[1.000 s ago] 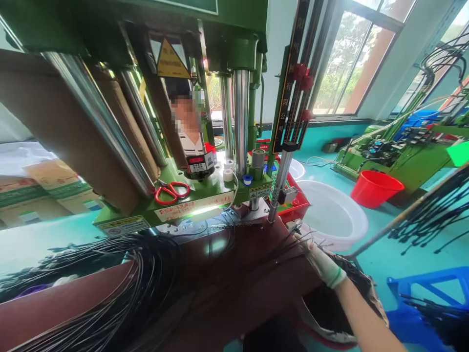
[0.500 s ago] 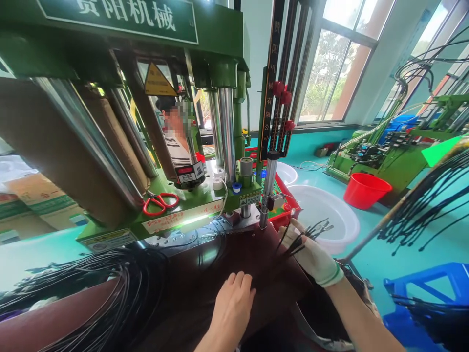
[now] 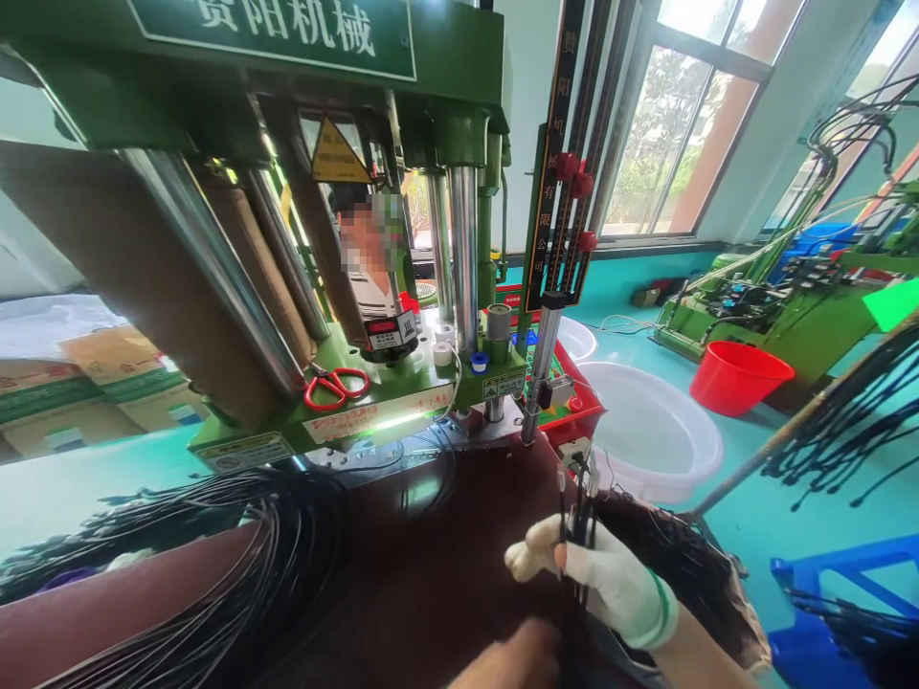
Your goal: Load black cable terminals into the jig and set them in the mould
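My right hand wears a white glove with a green cuff edge and bare fingertips. Its fingers are closed around a small bunch of short black cables, which stands upright with pale and metallic tips at the top. My left hand, bare, is low at the bottom edge, left of the gloved one; motion smears it, so its fingers cannot be made out. Under both hands lies the dark red tabletop. A thick bundle of long black cables rests on the left.
A green press rises ahead, with red-handled scissors on its bed. To the right are a white tub, a red bucket, a sack of black scraps, hanging cables and a blue stool. Behind the press is a person.
My right hand has come nearer and lower, and its cables have turned from slanting to upright. My left hand has moved down and right, blurring. The whole view has shifted slightly.
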